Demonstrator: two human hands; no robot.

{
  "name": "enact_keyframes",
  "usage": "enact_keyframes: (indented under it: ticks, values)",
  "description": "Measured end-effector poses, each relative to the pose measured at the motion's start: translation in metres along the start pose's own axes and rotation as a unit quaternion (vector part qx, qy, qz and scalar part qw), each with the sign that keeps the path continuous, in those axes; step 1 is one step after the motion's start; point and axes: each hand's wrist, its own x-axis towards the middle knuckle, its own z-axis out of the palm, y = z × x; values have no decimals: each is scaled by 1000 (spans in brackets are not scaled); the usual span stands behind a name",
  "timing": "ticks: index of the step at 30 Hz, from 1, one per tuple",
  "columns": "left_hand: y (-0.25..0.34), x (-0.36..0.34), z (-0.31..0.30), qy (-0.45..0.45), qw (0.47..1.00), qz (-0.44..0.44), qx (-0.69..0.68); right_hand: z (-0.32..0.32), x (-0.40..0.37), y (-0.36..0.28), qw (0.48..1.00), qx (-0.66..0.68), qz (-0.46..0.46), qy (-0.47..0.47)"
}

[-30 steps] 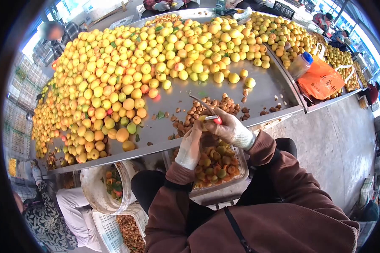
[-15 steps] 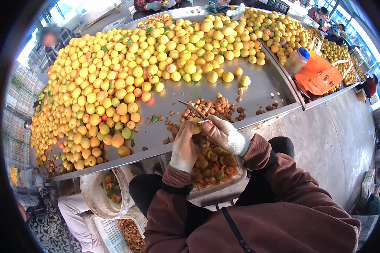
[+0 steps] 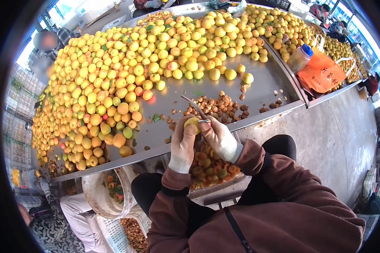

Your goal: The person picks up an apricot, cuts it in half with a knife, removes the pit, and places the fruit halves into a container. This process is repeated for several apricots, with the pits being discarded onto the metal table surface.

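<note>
A steel table (image 3: 173, 101) is stretching across the view, and a huge heap of yellow apricots (image 3: 126, 63) is covering its far side, from nine o'clock round to one o'clock of the hands. At two o'clock an orange bag (image 3: 323, 74) is lying beside a blue-capped bottle (image 3: 299, 57). A tray (image 3: 223, 183) of halved fruit is sitting below the table edge at six o'clock, directly under the hands. A small pile of brown pits (image 3: 221, 105) is lying on the table at one o'clock, just beyond the fingers.

The gloved left hand (image 3: 182, 143) is curling closed around one apricot (image 3: 192, 124), gripping it at the fingertips, over the table's near edge. The gloved right hand (image 3: 217, 137), touching the fruit from three o'clock, is closing on a knife (image 3: 193, 105) whose thin curved blade is rising from the apricot toward eleven o'clock.
</note>
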Motion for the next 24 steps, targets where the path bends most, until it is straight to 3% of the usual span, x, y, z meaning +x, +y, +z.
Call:
enact_keyframes:
  ticks: [2, 5, 7, 8, 10, 11, 12, 13, 15, 16, 18, 20, 22, 24]
  values:
    - [4, 2, -4, -6, 998, 26, 52, 1, 3, 2, 1000, 30, 6, -8]
    - [5, 1, -4, 1, 987, 70, 147, 3, 3, 8, 998, 14, -57, 33]
    - [4, 3, -2, 11, 978, 90, 190, -5, 1, 3, 990, -107, -91, 19]
    - [2, 4, -1, 36, 955, 116, 270, -8, 3, 5, 990, -104, -90, 26]
    - [-4, 5, -2, 54, 924, 144, 351, -12, 8, 13, 958, -254, -124, 56]
    - [-7, 6, -4, 77, 976, 47, 198, -12, 11, 15, 947, -277, -133, 97]
    - [-7, 6, -7, 96, 993, -54, 40, -14, 13, 21, 947, -273, -134, 103]
    - [2, 4, -8, 54, 997, -59, -14, -19, 15, 22, 949, -259, -147, 106]
    - [3, 6, 1, 78, 994, -46, -63, -23, 15, 22, 968, -200, -133, 77]
    - [1, 6, 4, 110, 986, -37, -120, -20, 15, 20, 995, 98, -31, -13]
    - [-8, 9, -4, 70, 985, -31, -154, -4, 16, 42, 994, 79, -78, -4]
    - [-3, 9, -2, 24, 980, -35, -197, -3, 1, 15, 995, 58, -80, 4]
    - [8, 7, 7, 39, 978, -47, -201, -1, -3, 13, 998, 11, -45, -30]
    - [9, 7, 11, 52, 975, -58, -207, 6, 2, 31, 996, 66, -56, -31]
